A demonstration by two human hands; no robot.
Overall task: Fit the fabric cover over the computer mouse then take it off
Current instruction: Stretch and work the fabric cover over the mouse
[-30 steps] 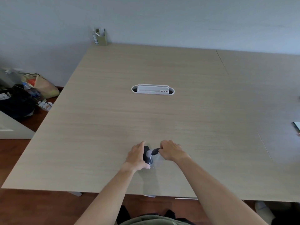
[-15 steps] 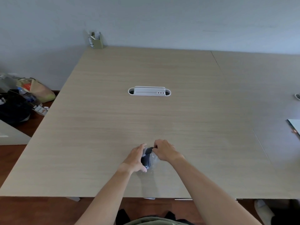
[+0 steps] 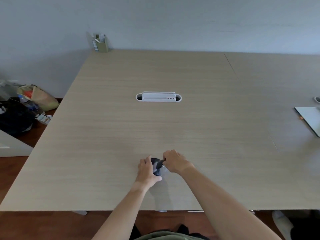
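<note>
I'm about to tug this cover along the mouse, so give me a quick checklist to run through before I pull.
1. Left hand steadying the mouse: ok, it cups the left side.
2. Right hand has the cover: ok, fingers pinch a dark edge of it.
3. Mouse resting on the table: cannot tell, the hands hide its base.
4. Cover fully seated: cannot tell, too small and hidden.
5. Room around the hands: ok, the white desk organizer sits well away.
</note>
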